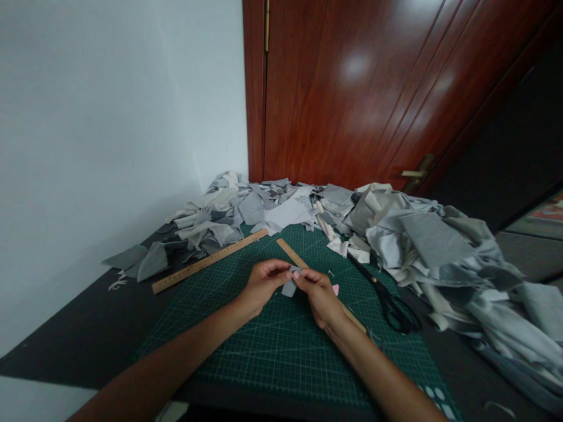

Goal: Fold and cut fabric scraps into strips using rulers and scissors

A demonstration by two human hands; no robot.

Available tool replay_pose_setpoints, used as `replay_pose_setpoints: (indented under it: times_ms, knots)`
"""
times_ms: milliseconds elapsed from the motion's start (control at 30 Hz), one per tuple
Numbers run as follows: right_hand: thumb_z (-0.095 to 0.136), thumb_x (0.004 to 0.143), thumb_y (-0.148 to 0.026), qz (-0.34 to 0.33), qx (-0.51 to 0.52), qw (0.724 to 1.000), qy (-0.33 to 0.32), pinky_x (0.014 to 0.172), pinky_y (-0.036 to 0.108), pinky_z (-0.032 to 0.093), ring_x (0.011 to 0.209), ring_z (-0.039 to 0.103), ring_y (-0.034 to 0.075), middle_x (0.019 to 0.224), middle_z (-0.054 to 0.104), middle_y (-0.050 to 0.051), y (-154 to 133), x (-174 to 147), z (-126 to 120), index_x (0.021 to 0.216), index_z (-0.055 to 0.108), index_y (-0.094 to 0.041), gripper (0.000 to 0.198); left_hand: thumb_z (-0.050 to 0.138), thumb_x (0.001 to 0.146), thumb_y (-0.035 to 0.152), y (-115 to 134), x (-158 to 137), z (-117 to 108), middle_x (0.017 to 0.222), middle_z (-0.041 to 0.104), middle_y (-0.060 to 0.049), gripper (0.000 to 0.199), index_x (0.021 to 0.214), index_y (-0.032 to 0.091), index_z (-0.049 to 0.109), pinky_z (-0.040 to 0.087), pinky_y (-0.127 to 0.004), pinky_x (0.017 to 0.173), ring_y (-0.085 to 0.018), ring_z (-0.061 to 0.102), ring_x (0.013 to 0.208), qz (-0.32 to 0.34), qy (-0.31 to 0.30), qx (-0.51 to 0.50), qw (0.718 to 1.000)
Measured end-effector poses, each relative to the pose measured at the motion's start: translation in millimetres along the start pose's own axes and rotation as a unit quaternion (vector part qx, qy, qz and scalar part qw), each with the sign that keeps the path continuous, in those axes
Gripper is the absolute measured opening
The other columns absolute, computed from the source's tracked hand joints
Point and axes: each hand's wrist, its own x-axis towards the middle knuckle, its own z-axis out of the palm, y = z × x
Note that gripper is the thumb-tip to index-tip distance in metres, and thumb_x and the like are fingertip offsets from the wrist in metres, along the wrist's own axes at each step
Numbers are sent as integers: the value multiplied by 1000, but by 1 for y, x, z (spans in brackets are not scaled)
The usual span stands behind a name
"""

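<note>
Through the head camera I see the left hand [264, 283] and right hand [319, 293] pinching a small grey fabric strip [288, 289] (fingertips nearly meeting) over the green gridded cutting mat [264, 351], inside its edges.

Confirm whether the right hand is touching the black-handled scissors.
Apart. The head view plainly shows green cutting mat between the right hand and the black-handled scissors.

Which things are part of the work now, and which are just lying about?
Seems part of the work:
grey cloth piece, pinched by left fingers and right fingers
green mat, below

Seems just lying about:
black scissors
wooden ruler
second wooden strip
pink piece
heaped cloth scraps
</note>
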Motion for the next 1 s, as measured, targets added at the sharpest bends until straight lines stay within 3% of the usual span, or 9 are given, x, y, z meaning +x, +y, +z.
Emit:
replay_pose_setpoints:
  times_ms: [133, 433, 667, 1000]
  knots:
    - [84, 75, -44, -44, -53, 998, -7, 70, 32, 46, 68, 59, 19, 72, 74, 1, 0, 0, 0, 76, 83, -24, 20, 94, 64, 41, 0, 2, -3, 88, 78, -7, 38, 89, 16, 79, 52, -29, 78, -18, 69, 81, -37, -22, -32, 999]
    - [75, 84, -35, -132, -188, 973, -17, 72, 33, 47, 73, 63, 20, 76, 75, 2, -2, 0, -3, 82, 83, -23, 15, 92, 66, 41, 12, 5, -6, 75, 72, -3, 31, 75, 16, 76, 49, -27, 72, -16, 63, 72, 12, -50, 14, 999]
    - [78, 80, -37, -109, -136, 984, 23, 68, 30, 47, 68, 59, 18, 71, 70, -1, -1, 2, 0, 79, 78, -21, 16, 89, 68, 42, 7, 3, -2, 72, 69, -2, 32, 75, 16, 71, 45, -25, 65, -15, 59, 68, 22, 9, 35, 999]
    - [79, 79, -42, -107, -96, 989, 31, 59, 27, 42, 61, 52, 15, 64, 65, -2, -1, -2, 1, 71, 75, -21, 22, 88, 67, 47, 2, 1, 2, 71, 67, -2, 36, 76, 17, 70, 44, -26, 64, -16, 58, 67, 19, 14, 37, 999]
